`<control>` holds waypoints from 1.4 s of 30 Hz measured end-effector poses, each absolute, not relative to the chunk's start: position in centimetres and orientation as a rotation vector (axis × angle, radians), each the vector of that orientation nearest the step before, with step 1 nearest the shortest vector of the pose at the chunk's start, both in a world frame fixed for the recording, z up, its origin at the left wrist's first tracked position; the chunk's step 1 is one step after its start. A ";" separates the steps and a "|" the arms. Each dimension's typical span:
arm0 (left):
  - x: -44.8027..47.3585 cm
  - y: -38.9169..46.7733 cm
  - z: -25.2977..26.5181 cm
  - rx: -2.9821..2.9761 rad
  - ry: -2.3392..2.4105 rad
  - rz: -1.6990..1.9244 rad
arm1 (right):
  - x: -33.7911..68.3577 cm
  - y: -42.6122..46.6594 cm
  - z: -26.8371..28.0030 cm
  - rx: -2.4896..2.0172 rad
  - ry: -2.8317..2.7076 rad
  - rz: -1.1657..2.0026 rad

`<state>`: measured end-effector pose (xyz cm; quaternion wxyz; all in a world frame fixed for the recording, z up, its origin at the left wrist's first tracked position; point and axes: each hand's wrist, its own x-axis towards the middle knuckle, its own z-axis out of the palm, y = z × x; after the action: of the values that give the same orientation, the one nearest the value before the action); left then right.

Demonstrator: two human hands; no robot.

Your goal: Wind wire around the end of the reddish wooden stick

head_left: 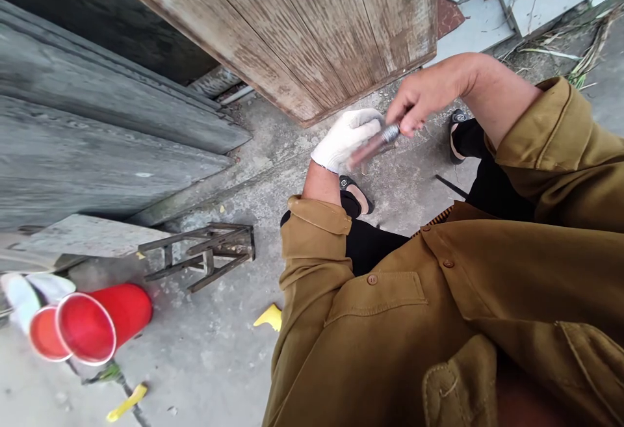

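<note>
My left hand (pixel 347 136) wears a white knitted glove with greyish fingertips. Its fingers are curled closed, and what lies inside them is hidden. My right hand (pixel 423 97), bare, is closed on a tool with a reddish-brown handle (pixel 366 151) and a shiny metal collar. Blurred by motion, the handle points down-left, close against the glove. The tool's working end is hidden, so its kind does not show. Both hands are held close together above the concrete floor, in front of a worn wooden door panel (pixel 312 30).
Grey boards (pixel 97 134) stand at left. A small wooden stool (pixel 205 251) lies below them, near red buckets (pixel 129 316). Yellow pieces (pixel 270 316) lie on the floor. Broken white tiles (pixel 487 21) are piled at top right.
</note>
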<state>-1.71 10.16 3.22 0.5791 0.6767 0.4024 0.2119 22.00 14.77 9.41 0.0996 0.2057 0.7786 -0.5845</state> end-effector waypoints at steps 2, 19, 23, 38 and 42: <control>-1.7 10.2 3.0 1.484 0.931 0.566 | 22.3 14.8 10.2 0.900 2.509 -1.951; -2.9 10.5 2.3 1.482 0.863 0.435 | 21.0 14.4 8.1 0.733 2.047 -1.273; -2.1 10.4 2.1 1.420 0.911 0.569 | 22.3 14.6 9.8 0.730 2.365 -1.774; -0.6 10.0 2.6 1.756 0.852 0.240 | 20.6 14.6 7.2 1.098 2.054 -1.059; -1.1 10.3 1.8 1.687 0.889 0.358 | 21.9 14.7 8.2 0.644 2.146 -1.516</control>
<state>-1.07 10.33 1.76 0.5653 0.7172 0.3781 0.1521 21.86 14.72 8.25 0.2165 0.2324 0.7744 -0.5472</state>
